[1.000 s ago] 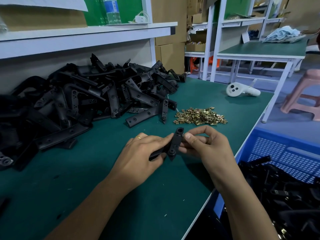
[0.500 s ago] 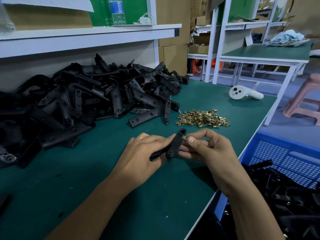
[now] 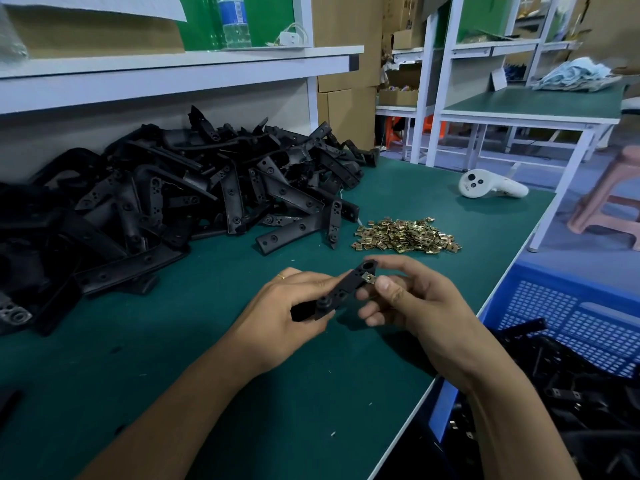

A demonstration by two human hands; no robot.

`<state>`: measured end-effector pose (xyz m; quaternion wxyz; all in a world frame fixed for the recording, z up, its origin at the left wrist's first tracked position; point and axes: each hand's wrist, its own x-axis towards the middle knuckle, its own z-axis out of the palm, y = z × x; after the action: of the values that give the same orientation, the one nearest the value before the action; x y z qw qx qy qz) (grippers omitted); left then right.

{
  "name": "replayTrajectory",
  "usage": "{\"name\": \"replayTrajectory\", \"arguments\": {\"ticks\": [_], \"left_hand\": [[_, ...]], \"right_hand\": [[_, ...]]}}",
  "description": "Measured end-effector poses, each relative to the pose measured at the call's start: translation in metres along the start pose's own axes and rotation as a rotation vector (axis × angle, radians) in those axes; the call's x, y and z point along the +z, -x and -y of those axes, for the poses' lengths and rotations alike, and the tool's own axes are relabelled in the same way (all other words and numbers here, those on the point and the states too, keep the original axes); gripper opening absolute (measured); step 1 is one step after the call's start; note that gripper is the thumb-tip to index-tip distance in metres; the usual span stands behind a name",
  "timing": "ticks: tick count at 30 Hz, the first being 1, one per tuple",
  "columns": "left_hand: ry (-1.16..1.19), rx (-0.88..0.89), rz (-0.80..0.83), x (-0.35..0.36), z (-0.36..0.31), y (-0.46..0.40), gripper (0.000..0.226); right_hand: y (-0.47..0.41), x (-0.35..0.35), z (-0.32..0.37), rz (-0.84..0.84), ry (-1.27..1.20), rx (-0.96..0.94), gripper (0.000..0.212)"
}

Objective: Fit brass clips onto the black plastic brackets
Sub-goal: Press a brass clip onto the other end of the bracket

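1. Above the green worktop, near its right edge, the left hand grips the lower end of a black plastic bracket, fingers curled round it.
2. The right hand pinches a brass clip against the bracket's upper end, just right of it.
3. Beyond the hands lie loose brass clips; a bracket heap fills the worktop's far left.
4. A blue crate stands beside the right edge.

Black bracket is held tilted above the green mat, one brass clip seated near its upper end. Loose clips are heaped beyond; brackets piled left.
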<state>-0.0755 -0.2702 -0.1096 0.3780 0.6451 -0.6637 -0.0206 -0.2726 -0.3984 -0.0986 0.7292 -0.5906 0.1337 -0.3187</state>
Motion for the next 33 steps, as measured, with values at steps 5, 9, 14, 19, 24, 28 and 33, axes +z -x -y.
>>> {"name": "replayTrajectory", "arguments": {"ticks": [5, 9, 14, 19, 24, 28, 33], "left_hand": [[-0.048, 0.021, 0.027, 0.003, 0.000, 0.001, 0.058], [-0.068, 0.023, 0.035, 0.003, 0.000, 0.002, 0.049], [-0.192, -0.074, 0.052, 0.004, -0.008, 0.001, 0.059], [-0.290, -0.247, -0.008, 0.000, -0.004, -0.001, 0.044], [-0.303, -0.269, 0.009, 0.000, -0.007, -0.001, 0.039], [-0.299, -0.283, 0.006, -0.001, -0.007, -0.001, 0.039], [-0.288, -0.287, -0.001, -0.001, -0.007, -0.002, 0.038]], "right_hand": [[0.000, 0.002, -0.001, 0.021, 0.109, -0.040, 0.019], [-0.002, 0.006, -0.005, -0.021, 0.213, -0.039, 0.008], [-0.009, 0.007, -0.009, -0.321, 0.411, -0.078, 0.006], [-0.021, -0.026, -0.008, -0.524, 1.204, -0.128, 0.038], [-0.029, -0.032, -0.007, -0.441, 1.503, 0.165, 0.066], [-0.024, -0.020, -0.006, -0.476, 1.547, 0.109, 0.054], [-0.006, -0.012, -0.006, -0.416, 1.292, -0.140, 0.019]]}}
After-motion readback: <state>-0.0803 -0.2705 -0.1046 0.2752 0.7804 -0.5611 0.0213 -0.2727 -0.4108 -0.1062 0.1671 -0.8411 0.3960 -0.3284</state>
